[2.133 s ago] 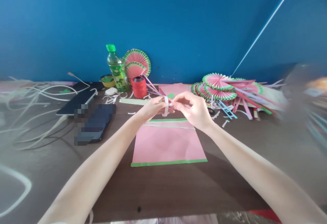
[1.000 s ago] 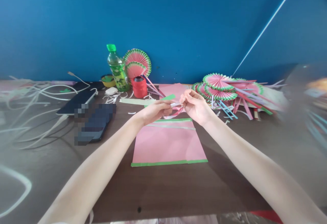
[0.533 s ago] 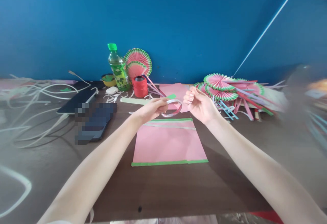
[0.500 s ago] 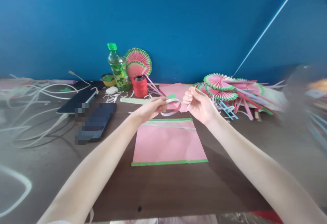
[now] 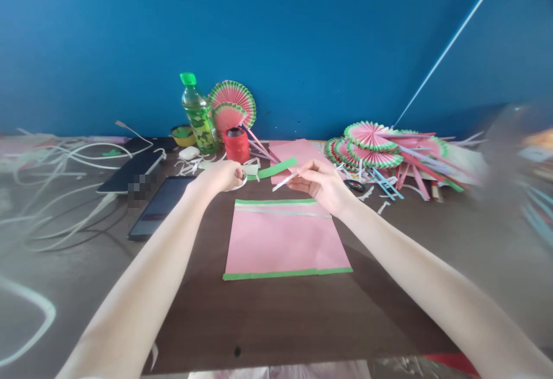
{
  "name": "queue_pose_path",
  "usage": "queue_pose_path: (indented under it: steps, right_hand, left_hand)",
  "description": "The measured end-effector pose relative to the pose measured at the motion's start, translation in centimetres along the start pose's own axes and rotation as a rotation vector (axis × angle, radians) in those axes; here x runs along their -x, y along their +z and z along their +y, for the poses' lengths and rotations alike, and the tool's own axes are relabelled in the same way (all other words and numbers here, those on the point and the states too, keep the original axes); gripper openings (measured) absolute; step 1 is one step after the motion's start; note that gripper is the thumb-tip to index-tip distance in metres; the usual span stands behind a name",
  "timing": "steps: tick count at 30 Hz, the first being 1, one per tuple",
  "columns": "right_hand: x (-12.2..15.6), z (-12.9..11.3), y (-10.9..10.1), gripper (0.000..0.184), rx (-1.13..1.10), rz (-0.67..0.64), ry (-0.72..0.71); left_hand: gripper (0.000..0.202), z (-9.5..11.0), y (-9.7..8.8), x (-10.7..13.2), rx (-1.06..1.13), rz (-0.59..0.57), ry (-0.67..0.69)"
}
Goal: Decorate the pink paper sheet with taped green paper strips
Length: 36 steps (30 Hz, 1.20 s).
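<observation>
A pink paper sheet [image 5: 285, 241] with green edging lies flat in the middle of the brown table [image 5: 276, 321]; a pale strip runs across its far edge. My left hand [image 5: 220, 176] is closed around a small tape roll [image 5: 241, 179] just left of the sheet's far corner. My right hand [image 5: 322, 186] hovers over the sheet's far right corner and pinches the end of a thin white strip [image 5: 285, 181] that points left. A loose green paper strip [image 5: 272, 169] lies behind the two hands.
A green bottle [image 5: 196, 115], red ribbon spool [image 5: 235, 145] and standing paper fans [image 5: 231, 105] line the blue wall. A pile of folded fans and coloured strips [image 5: 384, 151] sits at right. A phone [image 5: 159, 206], tablet [image 5: 129, 173] and white cables [image 5: 52, 160] lie at left.
My hands have drawn apart: the left moved left and down toward the table with the roll, and the right came away holding a short white strip.
</observation>
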State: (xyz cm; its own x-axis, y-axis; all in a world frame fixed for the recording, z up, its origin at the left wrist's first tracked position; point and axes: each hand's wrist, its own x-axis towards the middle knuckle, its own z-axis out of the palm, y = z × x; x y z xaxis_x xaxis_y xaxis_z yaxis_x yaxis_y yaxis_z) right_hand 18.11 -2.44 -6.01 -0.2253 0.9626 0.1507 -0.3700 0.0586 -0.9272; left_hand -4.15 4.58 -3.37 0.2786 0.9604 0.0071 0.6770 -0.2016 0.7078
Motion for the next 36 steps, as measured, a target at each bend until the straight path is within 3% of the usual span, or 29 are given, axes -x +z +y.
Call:
queue_pose_path:
  steps: [2, 4, 6, 8, 17, 23, 29, 36]
  right_hand:
    - [-0.1, 0.1, 0.1, 0.017, -0.012, 0.006, 0.004]
    - [-0.1, 0.2, 0.1, 0.017, -0.018, 0.016, 0.006]
    - [-0.1, 0.3, 0.2, 0.017, -0.018, 0.031, 0.010]
    - [-0.1, 0.3, 0.3, 0.018, -0.016, 0.049, 0.017]
    - [-0.2, 0.3, 0.5, 0.021, 0.039, 0.090, 0.111]
    - [-0.1, 0.1, 0.2, 0.017, 0.483, 0.188, 0.217]
    - [0.1, -0.9, -0.1, 0.022, 1.057, 0.047, 0.164]
    - [0.3, -0.2, 0.1, 0.016, 1.287, -0.061, 0.260]
  left_hand:
    - [0.011, 0.9, -0.1, 0.6, -0.054, 0.021, 0.011]
    - [0.004, 2.0, 0.0, 1.1, -0.064, -0.134, 0.102]
    - [0.015, 2.8, 0.2, 1.4, 0.048, -0.320, 0.170]
    - [0.021, 3.3, 0.5, 1.6, 0.137, -0.424, 0.198]
    - [0.015, 3.3, 0.6, 1.6, 0.065, -0.475, 0.234]
    - [0.022, 3.3, 0.4, 1.5, -0.137, -0.565, 0.175]
    - [0.026, 3.1, 0.9, 1.3, -0.292, -0.574, 0.122]
    - [0.028, 3.0, 2.1, 1.1, -0.439, -0.651, 0.050]
